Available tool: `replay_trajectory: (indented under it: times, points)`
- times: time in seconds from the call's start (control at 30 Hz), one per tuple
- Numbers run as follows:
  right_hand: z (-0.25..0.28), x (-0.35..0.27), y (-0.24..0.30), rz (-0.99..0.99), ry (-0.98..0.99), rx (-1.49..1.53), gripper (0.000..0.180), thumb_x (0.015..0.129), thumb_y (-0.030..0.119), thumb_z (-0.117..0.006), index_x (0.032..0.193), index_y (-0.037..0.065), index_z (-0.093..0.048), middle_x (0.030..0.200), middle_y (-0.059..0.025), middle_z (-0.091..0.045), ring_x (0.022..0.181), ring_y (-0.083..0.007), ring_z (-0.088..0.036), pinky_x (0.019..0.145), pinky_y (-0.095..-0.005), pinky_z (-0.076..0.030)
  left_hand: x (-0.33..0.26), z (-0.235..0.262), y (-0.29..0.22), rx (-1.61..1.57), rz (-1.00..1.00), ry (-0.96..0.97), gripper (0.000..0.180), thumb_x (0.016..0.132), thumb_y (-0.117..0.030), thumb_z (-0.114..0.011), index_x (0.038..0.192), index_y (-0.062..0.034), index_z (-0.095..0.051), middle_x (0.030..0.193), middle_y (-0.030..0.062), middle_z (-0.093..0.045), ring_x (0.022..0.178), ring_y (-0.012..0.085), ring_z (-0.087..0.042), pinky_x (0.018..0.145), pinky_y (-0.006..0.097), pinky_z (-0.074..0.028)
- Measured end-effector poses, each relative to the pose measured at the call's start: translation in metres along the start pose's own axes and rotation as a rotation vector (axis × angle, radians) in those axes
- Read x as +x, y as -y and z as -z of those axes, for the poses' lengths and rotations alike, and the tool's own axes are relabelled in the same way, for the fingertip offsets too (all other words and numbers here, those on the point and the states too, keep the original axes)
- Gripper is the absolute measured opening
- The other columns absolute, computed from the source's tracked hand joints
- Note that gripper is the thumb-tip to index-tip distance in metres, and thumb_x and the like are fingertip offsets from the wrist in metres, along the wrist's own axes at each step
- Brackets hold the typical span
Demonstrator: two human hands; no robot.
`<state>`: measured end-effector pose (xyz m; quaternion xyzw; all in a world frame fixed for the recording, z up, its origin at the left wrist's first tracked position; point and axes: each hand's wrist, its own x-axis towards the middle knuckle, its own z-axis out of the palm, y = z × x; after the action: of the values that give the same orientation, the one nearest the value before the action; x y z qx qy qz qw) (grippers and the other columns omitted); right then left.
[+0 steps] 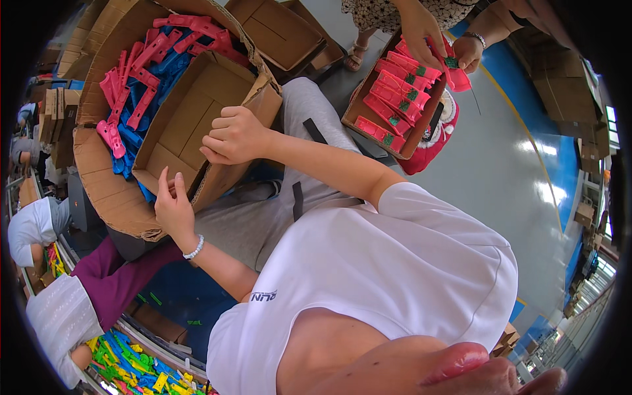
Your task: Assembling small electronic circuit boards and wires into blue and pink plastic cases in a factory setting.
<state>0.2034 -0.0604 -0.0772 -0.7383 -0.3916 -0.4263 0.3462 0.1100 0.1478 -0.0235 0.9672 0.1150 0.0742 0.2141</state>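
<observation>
A shallow cardboard tray [191, 108] with a bare inside lies tilted in a big torn cardboard box [99, 181]. Loose pink plastic parts [148, 56] and blue plastic parts [131, 141] heap up around the tray's far and left sides. My right hand [234, 136] is curled closed over the tray's right rim; whatever its fingers hold is hidden. Close to the tray's near corner, my left hand [174, 204], with a beaded bracelet on the wrist, has its thumb and fingers apart and nothing visible between them.
At the upper right, a co-worker's hands [454, 56] hold a pink part with a green piece over a carton [411, 141] of similar parts. More empty cartons [280, 33] stand at the back. A bin of multicoloured parts [135, 365] is at the lower left, beside other people.
</observation>
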Motion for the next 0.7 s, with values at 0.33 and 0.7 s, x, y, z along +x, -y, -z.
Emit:
replay_trajectory:
  times: [0.33, 0.7]
  points:
    - [0.0008, -0.0023, -0.0015, 0.007, 0.054, -0.013, 0.019, 0.079, 0.021, -0.072, 0.067, 0.013, -0.059, 0.055, 0.0034, -0.044, 0.052, -0.0133, -0.048, 0.051, -0.0296, -0.035, -0.0003, -0.0024, 0.0001, -0.02, -0.034, -0.037, 0.042, 0.099, -0.038, -0.057, 0.128, -0.0078, -0.063, 0.089, 0.0108, -0.073, 0.078, 0.0248, -0.07, 0.069, 0.038, -0.053]
    - [0.0, -0.0011, 0.0009, -0.008, 0.034, -0.008, 0.02, 0.079, 0.021, -0.071, 0.066, 0.013, -0.058, 0.054, 0.0033, -0.043, 0.051, -0.0137, -0.048, 0.051, -0.03, -0.035, -0.0009, -0.0002, 0.0004, -0.013, -0.036, -0.037, 0.042, 0.099, -0.038, -0.057, 0.127, -0.0079, -0.064, 0.088, 0.0102, -0.072, 0.079, 0.0243, -0.069, 0.07, 0.038, -0.053]
